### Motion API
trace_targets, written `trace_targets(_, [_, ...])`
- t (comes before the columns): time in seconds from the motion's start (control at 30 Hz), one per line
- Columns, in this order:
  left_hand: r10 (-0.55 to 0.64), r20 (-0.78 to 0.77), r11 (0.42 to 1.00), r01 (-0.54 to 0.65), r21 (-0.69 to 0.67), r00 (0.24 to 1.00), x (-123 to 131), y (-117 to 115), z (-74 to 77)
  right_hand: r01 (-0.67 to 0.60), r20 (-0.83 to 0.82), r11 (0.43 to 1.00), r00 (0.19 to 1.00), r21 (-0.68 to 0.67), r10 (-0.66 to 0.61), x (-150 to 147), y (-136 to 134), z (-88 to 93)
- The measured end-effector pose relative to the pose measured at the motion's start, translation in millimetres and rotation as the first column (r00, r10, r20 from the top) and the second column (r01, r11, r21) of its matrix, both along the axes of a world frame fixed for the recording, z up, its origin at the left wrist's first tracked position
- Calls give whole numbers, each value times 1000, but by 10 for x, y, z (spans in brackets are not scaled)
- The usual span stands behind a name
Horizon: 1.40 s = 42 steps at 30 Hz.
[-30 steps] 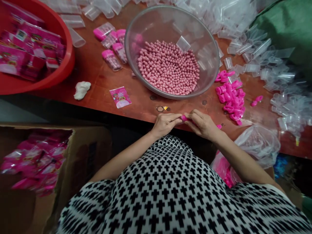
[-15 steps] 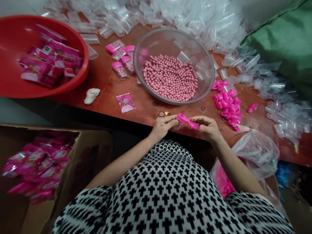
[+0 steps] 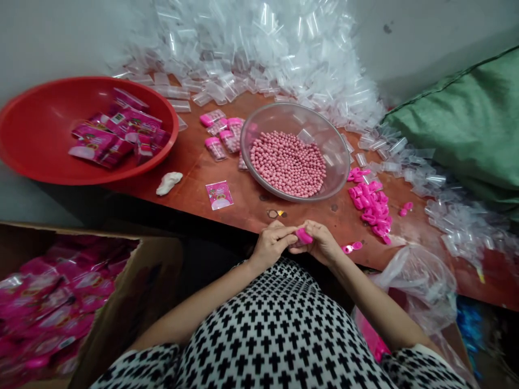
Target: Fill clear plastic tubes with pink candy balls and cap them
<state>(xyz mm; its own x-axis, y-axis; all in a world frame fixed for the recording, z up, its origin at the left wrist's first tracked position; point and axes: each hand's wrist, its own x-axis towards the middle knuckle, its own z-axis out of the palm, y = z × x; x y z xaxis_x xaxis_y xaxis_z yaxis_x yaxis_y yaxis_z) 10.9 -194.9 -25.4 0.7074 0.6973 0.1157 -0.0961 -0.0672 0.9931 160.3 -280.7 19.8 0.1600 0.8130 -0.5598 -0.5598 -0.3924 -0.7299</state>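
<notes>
My left hand [image 3: 272, 244] and my right hand [image 3: 323, 244] meet at the near edge of the brown table [image 3: 243, 202]. Together their fingers pinch a small tube with a pink cap [image 3: 303, 235]; the tube itself is mostly hidden behind the fingers. Just beyond them stands a clear bowl [image 3: 336, 140] of pink candy balls [image 3: 288, 163]. A heap of loose pink caps [image 3: 371, 201] lies to the right of my right hand, and two more caps [image 3: 351, 247] rest right beside it.
A red basin [image 3: 36, 135] holding pink packets sits far left. Filled capped tubes [image 3: 222, 135] lie left of the bowl. Empty clear tubes [image 3: 275, 54] pile along the back and right. A cardboard box [image 3: 133, 302] of packets stands lower left, a plastic bag [image 3: 421, 281] lower right.
The view has tilted up, showing more wall and tube pile. My hands came back together on the capped tube, with the pink cap now pressed between the fingers rather than held apart.
</notes>
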Motion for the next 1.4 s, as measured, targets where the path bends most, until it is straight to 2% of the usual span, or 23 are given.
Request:
trace_targets(0.07, [26,5,999,-26,28,1000,-28,-2,11,7,32,1000,999,-25,-6,-60,45,16])
trace_targets(0.13, [35,29,997,-37,71,999,-75,11,47,-41,110,998,993,-47,46,-112,88,145])
trace_targets(0.2, [32,73,993,-40,113,997,-158,57,109,-202,276,977,937,-71,214,-136,146,394])
trace_targets(0.23, [36,95,992,-48,121,995,-213,103,145,-313,394,946,861,-87,321,-125,192,549])
trace_targets(0.3, [89,112,990,-100,97,990,-333,267,211,-520,663,845,588,-128,463,-31,352,856])
trace_targets(0.37, [226,77,973,-229,39,971,-424,547,257,-597,887,786,263,-160,381,181,632,1072])
trace_targets(0.4, [316,49,948,-317,18,948,-445,729,272,-581,957,792,74,-188,281,326,818,1124])
trace_targets(0.43, [404,25,914,-405,9,914,-445,933,283,-544,965,798,-169,-260,199,488,1026,1137])
trace_targets(0.47, [472,7,882,-472,18,882,-427,1148,293,-493,906,800,-400,-341,139,657,1246,1114])
trace_targets(0.5, [530,-3,847,-529,45,848,-395,1362,302,-449,815,792,-571,-413,101,822,1467,1065])
trace_targets(0.53, [560,-12,825,-556,101,828,-359,1563,311,-439,722,746,-688,-502,81,975,1674,999])
trace_targets(0.57, [581,-13,802,-569,181,814,-326,1735,316,-429,637,690,-768,-583,61,1108,1859,925])
trace_targets(0.63, [585,-34,772,-543,329,810,-297,1958,306,-370,492,595,-869,-714,50,1297,2133,787])
trace_targets(0.7, [571,-68,759,-495,423,818,-325,1999,251,-298,384,526,-921,-797,60,1390,2268,695])
trace_targets(0.77, [563,-89,756,-468,458,822,-377,1907,153,-238,322,501,-943,-832,87,1423,2293,658])
trace_targets(0.87, [569,-107,764,-476,436,815,-399,1739,-4,-176,321,538,-928,-824,187,1453,2226,679])
trace_targets(0.93, [580,-143,765,-476,434,802,-353,1708,-60,-136,344,565,-896,-814,280,1493,2158,713])
trace_targets(1.07, [560,-222,758,-385,527,798,-248,1759,-9,-109,396,578,-827,-809,399,1560,2036,747])
trace_targets(1.17, [570,-223,725,-355,590,791,-268,1693,81,-157,443,574,-802,-804,401,1460,2010,690])
trace_targets(1.27, [552,-228,708,-306,637,802,-292,1492,139,-290,547,571,-761,-768,348,1174,2080,553])
trace_targets(1.33, [493,-280,728,-215,651,824,-259,1344,155,-449,682,568,-666,-690,301,941,2165,443])
trace_targets(1.4, [443,-370,749,-110,654,816,-191,1236,156,-594,824,581,-484,-556,295,753,2245,344])
